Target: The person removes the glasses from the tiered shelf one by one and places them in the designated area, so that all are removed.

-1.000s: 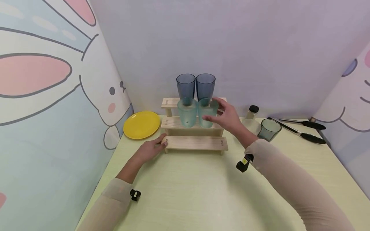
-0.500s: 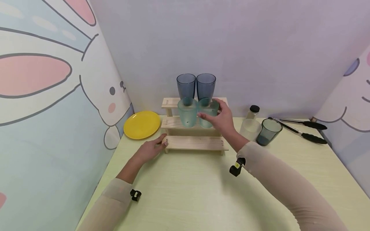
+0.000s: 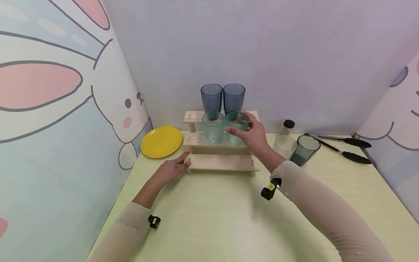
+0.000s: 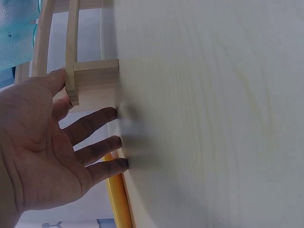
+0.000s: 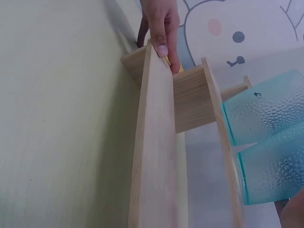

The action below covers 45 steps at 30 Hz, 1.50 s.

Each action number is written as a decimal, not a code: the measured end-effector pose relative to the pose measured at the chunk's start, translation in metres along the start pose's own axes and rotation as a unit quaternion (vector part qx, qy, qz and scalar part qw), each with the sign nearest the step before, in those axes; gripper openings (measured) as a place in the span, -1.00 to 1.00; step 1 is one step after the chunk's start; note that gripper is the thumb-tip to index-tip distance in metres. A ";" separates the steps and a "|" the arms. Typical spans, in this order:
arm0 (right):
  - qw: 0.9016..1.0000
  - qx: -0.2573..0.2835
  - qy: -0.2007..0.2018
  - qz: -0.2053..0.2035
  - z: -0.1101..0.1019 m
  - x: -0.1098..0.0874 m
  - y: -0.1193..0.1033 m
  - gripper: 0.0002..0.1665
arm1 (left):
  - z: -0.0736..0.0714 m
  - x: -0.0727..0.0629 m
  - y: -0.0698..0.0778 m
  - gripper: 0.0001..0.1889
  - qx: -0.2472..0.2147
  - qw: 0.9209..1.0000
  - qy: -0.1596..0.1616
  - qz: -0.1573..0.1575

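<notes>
A three-step wooden rack (image 3: 220, 162) stands against the back wall. My left hand (image 3: 167, 171) pinches the left end of its lowest step; in the left wrist view the thumb lies on top of the board and the index finger below, the other fingertips down at the table. On the middle step, a teal textured glass (image 3: 213, 129) stands beside a second teal glass (image 3: 234, 140). My right hand (image 3: 256, 138) holds that second glass, thumb across its front and fingers round its right side. Two blue-grey glasses, one left (image 3: 211, 98) and one right (image 3: 234, 96), stand on the top step.
Left of the rack a yellow plate (image 3: 161, 142) lies near the wall. To the right are a black-capped jar (image 3: 286, 128), a clear frosted cup (image 3: 284, 146), a dark grey glass (image 3: 306, 148) and black-handled tongs (image 3: 355, 157). Walls border the table at left, back and right.
My right hand has shifted left and its thumb has closed in across the right teal glass. The left hand stays at the rack's lowest step.
</notes>
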State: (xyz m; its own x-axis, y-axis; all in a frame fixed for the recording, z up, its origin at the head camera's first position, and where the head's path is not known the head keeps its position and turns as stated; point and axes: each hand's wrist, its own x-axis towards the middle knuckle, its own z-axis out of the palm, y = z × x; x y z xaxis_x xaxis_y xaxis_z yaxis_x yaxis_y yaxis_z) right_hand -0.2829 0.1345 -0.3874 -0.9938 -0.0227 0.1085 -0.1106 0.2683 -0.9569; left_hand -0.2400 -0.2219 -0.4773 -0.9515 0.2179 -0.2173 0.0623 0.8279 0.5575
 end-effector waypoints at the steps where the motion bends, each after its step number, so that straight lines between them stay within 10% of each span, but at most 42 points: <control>1: 1.000 0.006 -0.003 0.000 -0.002 0.000 0.000 0.09 | 0.000 0.000 0.000 -0.19 -0.001 1.000 0.000 0.000; 19: 0.996 0.080 -0.040 -0.018 -0.043 0.003 -0.003 -0.05 | 0.000 0.000 0.001 -0.18 -0.002 1.000 0.002 -0.001; 45: 0.999 0.040 0.016 -0.004 -0.116 -0.008 -0.006 -0.09 | -0.001 -0.001 0.004 -0.22 -0.001 1.000 -0.001 0.007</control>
State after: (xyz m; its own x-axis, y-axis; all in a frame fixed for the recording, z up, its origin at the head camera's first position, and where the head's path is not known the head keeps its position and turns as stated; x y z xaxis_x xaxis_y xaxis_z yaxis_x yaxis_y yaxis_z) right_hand -0.2738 0.2444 -0.3510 -0.9924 0.0067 0.1233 -0.1197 0.1900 -0.9745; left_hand -0.2389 -0.2200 -0.4739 -0.9499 0.2300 -0.2115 0.0742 0.8236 0.5623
